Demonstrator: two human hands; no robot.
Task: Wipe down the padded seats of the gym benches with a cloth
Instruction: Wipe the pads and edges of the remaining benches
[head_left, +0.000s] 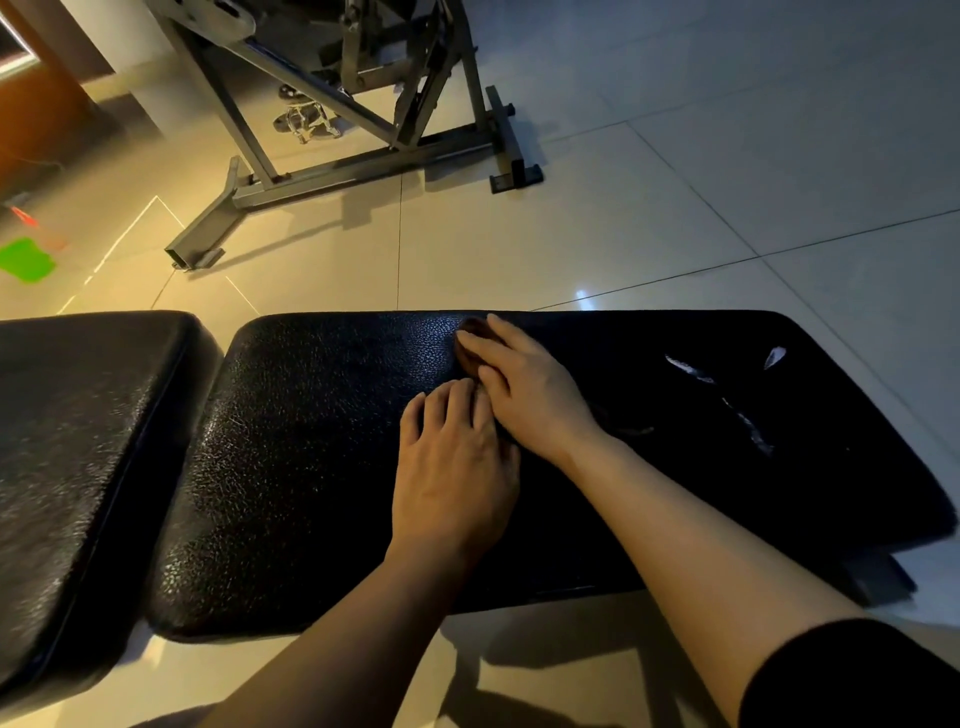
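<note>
A black padded bench seat (322, 441) fills the middle of the head view. A second black pad (78, 441) lies to its left across a narrow gap. My right hand (524, 389) lies flat on the seat near its far edge, fingers straight, pressing on a small dark brownish cloth (470, 353) that shows only under the fingertips. My left hand (457, 462) rests on the seat just nearer to me, its fingers touching the side of my right hand. Torn pale patches (748, 410) mark the seat's right part.
A grey steel machine frame (363, 156) stands on the tiled floor beyond the bench, its base rail reaching toward the left. A green object (26, 260) lies on the floor at far left. Bare tiles (727, 182) spread to the right behind the bench.
</note>
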